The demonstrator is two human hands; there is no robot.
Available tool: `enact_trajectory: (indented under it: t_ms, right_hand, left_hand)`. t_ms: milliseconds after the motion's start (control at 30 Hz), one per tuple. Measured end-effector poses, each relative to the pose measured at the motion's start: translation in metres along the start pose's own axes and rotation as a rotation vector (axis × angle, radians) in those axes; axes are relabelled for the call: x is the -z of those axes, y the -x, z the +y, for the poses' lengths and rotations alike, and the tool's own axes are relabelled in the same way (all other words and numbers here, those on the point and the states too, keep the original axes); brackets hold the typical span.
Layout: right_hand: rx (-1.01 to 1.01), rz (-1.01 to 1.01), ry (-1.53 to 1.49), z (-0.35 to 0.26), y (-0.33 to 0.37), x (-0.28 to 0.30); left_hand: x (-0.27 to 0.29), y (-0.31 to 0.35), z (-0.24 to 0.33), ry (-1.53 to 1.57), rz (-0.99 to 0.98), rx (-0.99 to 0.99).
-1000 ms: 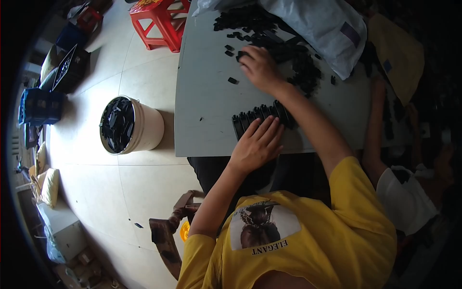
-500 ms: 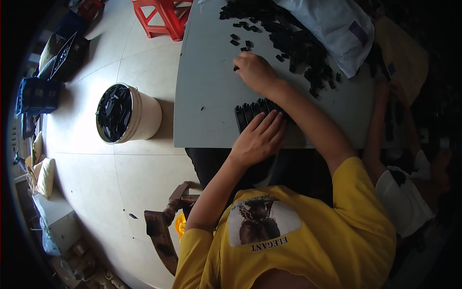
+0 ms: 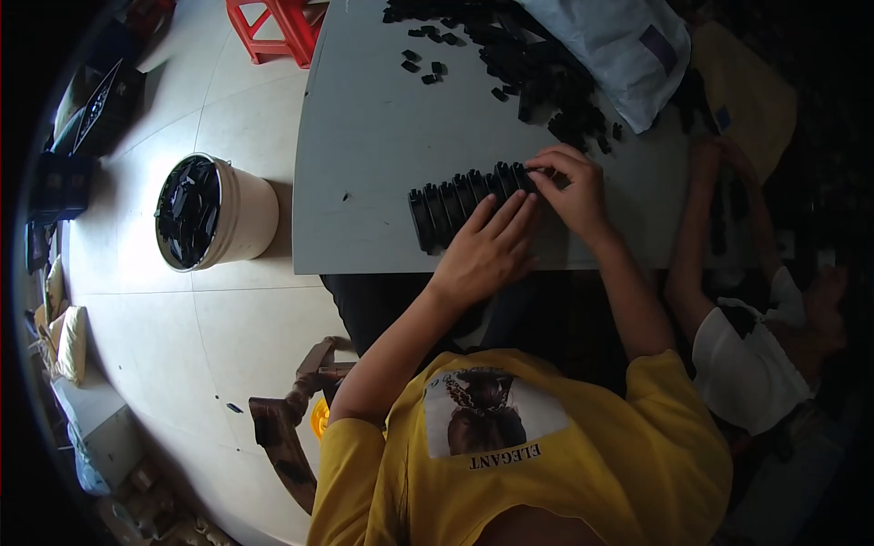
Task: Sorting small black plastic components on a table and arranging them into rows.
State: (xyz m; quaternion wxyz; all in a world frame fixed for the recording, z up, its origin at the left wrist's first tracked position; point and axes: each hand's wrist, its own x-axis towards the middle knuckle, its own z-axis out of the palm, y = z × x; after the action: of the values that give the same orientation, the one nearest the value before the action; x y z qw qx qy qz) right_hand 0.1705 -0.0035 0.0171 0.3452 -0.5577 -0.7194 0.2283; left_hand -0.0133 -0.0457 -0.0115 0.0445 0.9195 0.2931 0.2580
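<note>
Side by side near the table's front edge stands a row of black plastic strips [image 3: 434,218], with small notched caps along their far ends. My left hand [image 3: 485,250] lies over the row, fingers stretched out and resting on the strips. At the row's right end, my right hand [image 3: 572,193] pinches a small black piece [image 3: 532,168] between thumb and fingertips, at the far end of a strip. The fingers partly cover that piece. Beyond the hands, loose small black pieces [image 3: 430,79] lie scattered before a larger black heap [image 3: 519,68].
A white bag [image 3: 619,55] rests on the grey table [image 3: 350,136] behind the heap. On the floor to the left are a bucket of black parts [image 3: 246,218] and a red stool [image 3: 282,32]. At the right, a co-worker's arms [image 3: 696,200] reach onto the table.
My right hand has come back from the loose pieces to the right end of the row, carrying a small black piece. My left hand stays on the strips. The view has shifted slightly.
</note>
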Motion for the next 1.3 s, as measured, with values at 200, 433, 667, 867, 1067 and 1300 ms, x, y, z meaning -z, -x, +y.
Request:
enact_trajectory:
  t_ms: [200, 433, 667, 867, 1067, 1300]
  right_hand:
    - [0.165, 0.089, 0.161, 0.008, -0.001, -0.009]
    - [0.233, 0.035, 0.224, 0.002, -0.004, -0.004]
    - [0.228, 0.015, 0.157, 0.005, -0.007, -0.008]
    - [0.293, 0.039, 0.250, 0.004, -0.006, -0.008]
    - [0.439, -0.224, 0.553, -0.021, -0.008, 0.010]
    - [0.299, -0.464, 0.667, -0.023, -0.036, 0.007]
  left_hand:
    - [-0.004, -0.001, 0.002, 0.020, -0.038, 0.036]
    - [-0.001, 0.000, 0.001, 0.020, -0.001, 0.023]
    - [0.000, 0.001, 0.000, 0.026, 0.008, 0.051]
    - [-0.002, 0.001, -0.001, 0.046, 0.021, 0.041]
    - [-0.002, 0.002, 0.000, 0.061, 0.011, 0.052]
    - [-0.005, 0.006, -0.002, 0.068, 0.012, 0.055]
